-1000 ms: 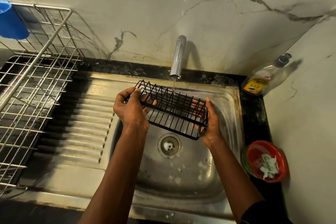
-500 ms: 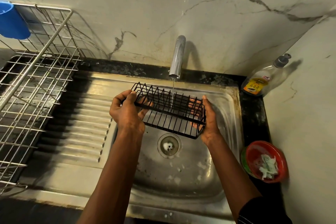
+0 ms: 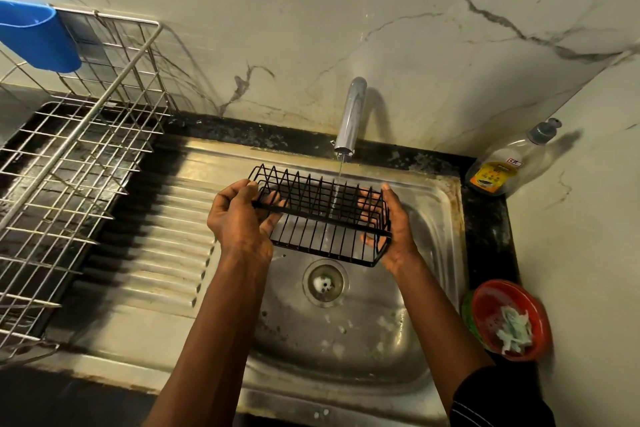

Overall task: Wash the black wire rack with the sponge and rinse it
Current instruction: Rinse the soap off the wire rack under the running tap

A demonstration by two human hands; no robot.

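The left hand and right hand grip the boxy black wire rack by its ends under a thin stream. It sits leveller than before.

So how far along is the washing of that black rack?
Scrubbing looks done: the hands hold nothing to scrub with, and I see no suds on the black wire rack. Rinsing is in hand: the left hand and right hand hold its ends under the thin stream from the tap, over the sink. Left: probably turning it to rinse the other sides, then shutting off the water.
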